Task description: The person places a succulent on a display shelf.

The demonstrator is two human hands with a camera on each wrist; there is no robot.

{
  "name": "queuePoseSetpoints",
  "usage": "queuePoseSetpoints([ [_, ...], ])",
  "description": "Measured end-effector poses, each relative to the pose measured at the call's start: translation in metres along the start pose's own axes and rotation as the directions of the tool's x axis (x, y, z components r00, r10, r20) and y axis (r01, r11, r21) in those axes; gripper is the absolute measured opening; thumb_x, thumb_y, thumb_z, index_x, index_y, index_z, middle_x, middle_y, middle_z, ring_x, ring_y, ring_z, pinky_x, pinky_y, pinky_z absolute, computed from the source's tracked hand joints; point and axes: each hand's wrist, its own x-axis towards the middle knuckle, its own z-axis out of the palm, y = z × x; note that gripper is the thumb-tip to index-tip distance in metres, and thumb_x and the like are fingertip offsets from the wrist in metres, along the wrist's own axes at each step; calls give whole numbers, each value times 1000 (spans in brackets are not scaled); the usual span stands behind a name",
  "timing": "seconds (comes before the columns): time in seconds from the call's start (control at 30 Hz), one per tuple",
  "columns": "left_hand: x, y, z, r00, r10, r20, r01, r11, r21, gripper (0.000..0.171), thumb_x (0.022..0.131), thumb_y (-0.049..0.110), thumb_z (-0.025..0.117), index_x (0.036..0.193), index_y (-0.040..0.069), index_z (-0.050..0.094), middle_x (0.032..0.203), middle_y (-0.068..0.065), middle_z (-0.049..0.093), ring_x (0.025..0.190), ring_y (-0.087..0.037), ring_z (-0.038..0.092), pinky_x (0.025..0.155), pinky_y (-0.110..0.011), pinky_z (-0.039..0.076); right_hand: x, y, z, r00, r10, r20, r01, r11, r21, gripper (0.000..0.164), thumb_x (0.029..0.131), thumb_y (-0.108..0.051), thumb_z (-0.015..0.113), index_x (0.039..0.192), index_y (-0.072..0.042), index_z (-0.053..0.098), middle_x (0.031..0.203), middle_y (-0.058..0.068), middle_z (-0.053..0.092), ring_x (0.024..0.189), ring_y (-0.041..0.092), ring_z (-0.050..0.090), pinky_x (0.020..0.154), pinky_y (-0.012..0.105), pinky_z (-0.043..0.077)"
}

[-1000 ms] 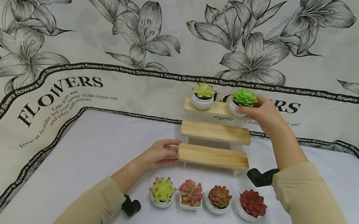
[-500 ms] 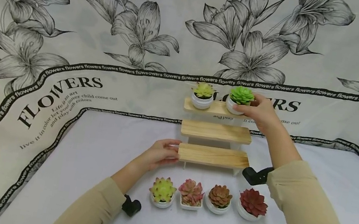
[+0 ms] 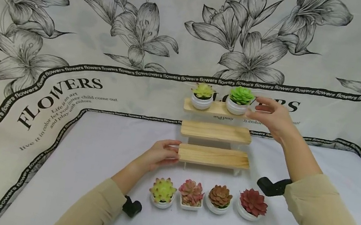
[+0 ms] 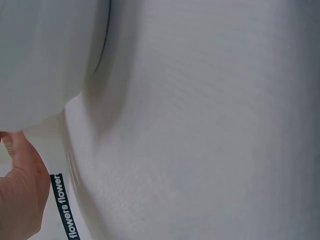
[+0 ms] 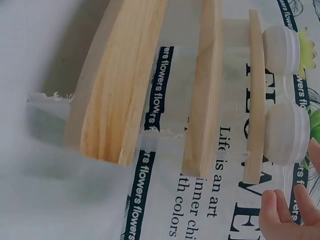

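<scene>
- The right hand [image 3: 271, 115] is spread loosely, thumb and fingers parted, just beside the bright green potted succulent [image 3: 239, 100], its forearm slanting up from the lower right.
- The left hand [image 3: 159, 154] reaches in from the lower left, fingertips meeting the left end of the bottom shelf [image 3: 214, 156]; whether they pinch or merely touch it, I cannot tell.
- The green plant stands upright near the right end of the top shelf [image 3: 218, 108]; a yellow potted succulent [image 3: 202, 96] stands near its left end, with a gap between them.
- The middle shelf [image 3: 216, 131] lies between the other two.
- A strip of white table [image 3: 109, 128] separates the stand from four pots: spiky yellow-green [image 3: 162, 190], pink [image 3: 191, 193], brown [image 3: 220, 196] and dark red [image 3: 253, 202], the last set slightly wider apart.
- In the left wrist view, a large pale shape [image 4: 40, 55] hides that hand's fingertips; I cannot identify it.
- The right wrist view cuts off both plants and part of the hand.
</scene>
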Motion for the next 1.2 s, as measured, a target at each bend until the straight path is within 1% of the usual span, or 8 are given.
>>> queuePoseSetpoints([
  [0.17, 2, 0, -1, 1000, 0, 16, 0, 1000, 5, 52, 83, -14, 55, 132, -2, 47, 96, -9, 55, 76, -13, 59, 75, -27, 56, -13, 8, -13, 1000, -10, 3, 11, 999, -30, 79, 85, -25, 69, 147, -8, 24, 140, 20, 31, 126, 31, 33, 107, 45, 33],
  [0.3, 3, 0, -1, 1000, 3, 12, -3, 1000, -4, 52, 82, -14, 54, 132, -2, 47, 95, -9, 55, 76, -13, 59, 75, -27, 56, -23, 13, -22, 999, -20, 39, 22, 999, -43, 80, 86, -30, 68, 148, -9, 23, 137, 14, 33, 120, 22, 38, 106, 43, 35],
  [0.37, 3, 0, -2, 1000, 4, 14, -4, 1000, -1, 51, 82, -15, 54, 132, -3, 47, 95, -9, 55, 77, -14, 59, 75, -28, 56, -30, 15, -27, 998, -28, 65, 32, 998, -56, 78, 87, -30, 67, 148, -9, 23, 134, 10, 36, 115, 15, 41, 102, 37, 39],
  [0.47, 3, 1, -3, 1000, 0, 13, 0, 1000, 6, 51, 82, -15, 54, 132, -3, 47, 96, -10, 55, 78, -14, 59, 76, -29, 56, -40, 19, -33, 995, -47, 90, 53, 997, -60, 71, 88, -25, 66, 145, -10, 28, 125, 1, 42, 108, 6, 46, 93, 22, 44],
  [0.6, 3, 1, -5, 1000, -7, 7, 7, 1000, 2, 51, 82, -15, 54, 132, -3, 47, 96, -9, 55, 78, -14, 59, 76, -29, 56, -56, 28, -40, 985, -109, 134, 117, 992, -54, 56, 88, -15, 65, 138, -13, 39, 117, -8, 48, 104, 2, 49, 82, 11, 46],
  [0.73, 0, 0, -4, 1000, 5, 25, -5, 1000, -1, 52, 83, -15, 54, 132, -3, 46, 97, -10, 56, 79, -14, 59, 78, -29, 56, -75, 44, -45, 968, -186, 168, 195, 980, -36, 46, 88, -3, 63, 128, -21, 48, 112, -14, 55, 101, 1, 53, 79, 12, 48],
  [0.9, -1, -2, -2, 999, 15, 32, -15, 1000, 0, 52, 83, -14, 54, 133, -3, 46, 98, -10, 56, 79, -14, 59, 78, -30, 56, -98, 65, -44, 952, -227, 206, 243, 969, -54, 45, 86, 1, 62, 125, -20, 52, 114, -13, 57, 100, 1, 55, 77, 16, 52],
  [1.2, 1, -4, -3, 999, 14, 31, -15, 1000, 2, 51, 83, -14, 55, 132, -3, 46, 98, -11, 56, 79, -14, 59, 79, -30, 56, -129, 99, -40, 930, -186, 317, 197, 980, -2, 49, 86, 2, 61, 131, -9, 47, 120, -16, 54, 104, 2, 55, 81, 22, 53],
])
